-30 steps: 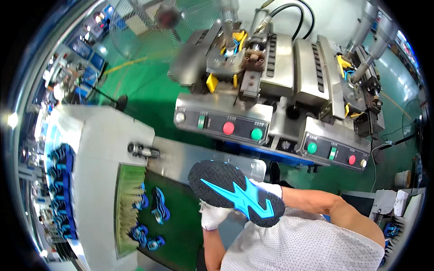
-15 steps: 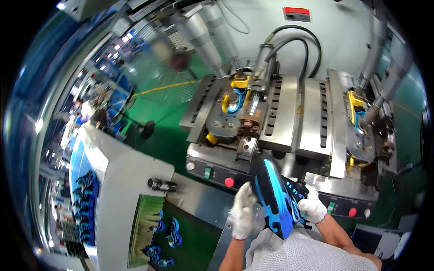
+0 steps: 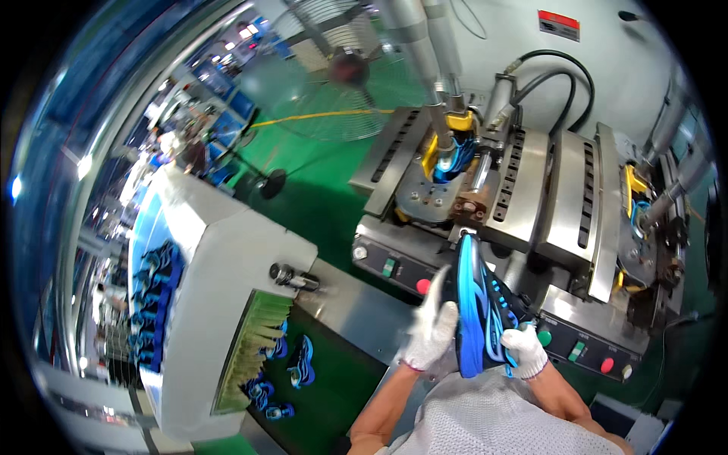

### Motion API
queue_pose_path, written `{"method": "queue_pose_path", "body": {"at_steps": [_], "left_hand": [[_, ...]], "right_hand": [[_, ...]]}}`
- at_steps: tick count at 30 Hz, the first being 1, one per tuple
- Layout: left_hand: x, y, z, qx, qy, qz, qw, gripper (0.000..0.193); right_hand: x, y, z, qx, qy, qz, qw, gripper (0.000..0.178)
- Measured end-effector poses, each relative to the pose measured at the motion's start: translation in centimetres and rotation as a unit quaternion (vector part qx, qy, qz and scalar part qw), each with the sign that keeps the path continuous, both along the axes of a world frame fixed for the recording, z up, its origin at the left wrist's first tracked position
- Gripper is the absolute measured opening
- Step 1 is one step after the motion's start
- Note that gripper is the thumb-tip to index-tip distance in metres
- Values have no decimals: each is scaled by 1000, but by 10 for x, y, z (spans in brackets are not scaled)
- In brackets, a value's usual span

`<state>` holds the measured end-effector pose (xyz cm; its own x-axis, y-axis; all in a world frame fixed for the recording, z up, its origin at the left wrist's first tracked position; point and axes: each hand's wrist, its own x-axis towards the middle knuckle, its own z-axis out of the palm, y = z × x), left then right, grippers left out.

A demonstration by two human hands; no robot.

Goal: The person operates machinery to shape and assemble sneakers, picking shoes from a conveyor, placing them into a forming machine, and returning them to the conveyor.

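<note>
Right hand gripping a blue-and-black shoe by its lower end, some fingers hiding from view, left hand hanging open just beside it, fingertips blurring, contact being unclear, shoe covering part of a control panel

Right grip holding blue-black shoe; left grip spread, just beside; metal machine beyond.

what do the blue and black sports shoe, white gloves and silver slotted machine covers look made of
Blue and black sports shoe: smooth blue sole side suggests moulded foam or rubber; the dark upper may be fabric. White gloves: probably knitted yarn, given the soft, matte look. Silver slotted machine covers: bare metal, perhaps steel, judging by satin reflections.
</note>
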<state>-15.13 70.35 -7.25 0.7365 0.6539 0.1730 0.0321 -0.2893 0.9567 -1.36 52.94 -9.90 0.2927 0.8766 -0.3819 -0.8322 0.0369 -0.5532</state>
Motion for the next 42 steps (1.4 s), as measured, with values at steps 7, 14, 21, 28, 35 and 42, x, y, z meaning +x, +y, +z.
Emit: {"method": "queue_pose_path", "body": {"at_steps": [7, 14, 21, 28, 35, 42], "left_hand": [[57, 90, 22, 69, 9, 53, 996, 60], [184, 209, -39, 388, 183, 28, 903, 69], [293, 265, -112, 323, 284, 177, 885, 85], [304, 306, -36, 302, 326, 87, 892, 65], [160, 229, 53, 282, 144, 164, 934, 56], [-72, 145, -19, 200, 173, 228, 937, 54]], "right_hand": [[27, -18, -9, -5, 10, -47, 999, 53], [48, -38, 30, 44, -18, -110, 993, 72], [60, -79, 29, -34, -146, -100, 984, 80], [64, -48, 35, -109, -76, -162, 978, 71], [67, 1, 41, -149, -77, -194, 966, 39], [122, 251, 44, 2, -93, -88, 992, 13]]}}
